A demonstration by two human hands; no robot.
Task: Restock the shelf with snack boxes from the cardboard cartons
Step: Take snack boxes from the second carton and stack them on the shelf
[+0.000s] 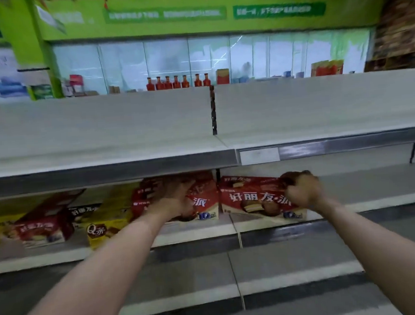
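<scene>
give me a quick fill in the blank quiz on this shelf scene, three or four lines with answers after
1. The right hand grips the top right corner of a ____ snack box with white lettering.
2. The left hand rests on the front of another red box on the ____ side of the shelf divider.
3. The box marked with a Q is mainly ____ in colour.
4. The shelf directly above the boxes holds ____ products.

Missing words: red; left; yellow; no
</scene>
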